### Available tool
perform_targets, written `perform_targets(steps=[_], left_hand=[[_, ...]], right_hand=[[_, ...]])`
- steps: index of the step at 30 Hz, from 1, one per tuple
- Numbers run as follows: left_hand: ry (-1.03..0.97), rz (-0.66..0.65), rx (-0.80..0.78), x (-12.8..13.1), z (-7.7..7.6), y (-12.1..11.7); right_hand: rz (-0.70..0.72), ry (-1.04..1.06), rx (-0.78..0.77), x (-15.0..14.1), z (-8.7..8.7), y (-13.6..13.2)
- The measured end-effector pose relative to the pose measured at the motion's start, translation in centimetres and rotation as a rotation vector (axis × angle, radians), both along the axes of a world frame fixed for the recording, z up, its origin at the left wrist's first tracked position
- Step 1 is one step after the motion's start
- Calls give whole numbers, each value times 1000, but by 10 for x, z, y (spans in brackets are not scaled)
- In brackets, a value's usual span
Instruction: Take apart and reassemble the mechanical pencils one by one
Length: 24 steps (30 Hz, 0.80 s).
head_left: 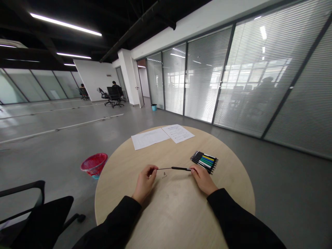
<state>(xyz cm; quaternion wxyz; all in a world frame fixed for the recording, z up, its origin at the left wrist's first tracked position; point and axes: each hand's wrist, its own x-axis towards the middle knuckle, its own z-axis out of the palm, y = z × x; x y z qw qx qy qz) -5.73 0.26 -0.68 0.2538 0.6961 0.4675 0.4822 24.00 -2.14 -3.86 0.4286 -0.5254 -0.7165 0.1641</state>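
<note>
Between my two hands a black pen barrel (pixel 178 168) and a thin dark ink refill (pixel 165 168) lie in one line above the table. My left hand (pixel 145 180) pinches the refill's outer end. Its other end meets the open end of the barrel; how far it reaches inside is hidden. In my right hand (pixel 203 179) the far end of the barrel is gripped between thumb and fingers. Just below the refill, a small pen tip (pixel 164 173) and a tiny spring (pixel 164 177) appear to lie on the tabletop. Beyond my right hand is a row of several pens (pixel 204 161) in black, white, yellow, blue and green.
Two printed sheets, a left paper (pixel 150 138) and a right paper (pixel 178 133), lie at the far side of the round wooden table (pixel 176 218). A red basket (pixel 94 163) stands on the floor at left, near a black chair (pixel 38 221). People sit far back.
</note>
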Motion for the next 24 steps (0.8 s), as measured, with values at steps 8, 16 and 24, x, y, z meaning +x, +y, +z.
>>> perform_targets(steps=[8,16,24], left_hand=[[-58,-89,-103,20,2,1],[-88,-132,-159,39,4,5],[-138,-154,-111,45,-4,11]], right_hand=[[9,7,4,-6,5,-3],[61,-110,7,-12,15,-11],[94,-177,-1,-17,17,-13]])
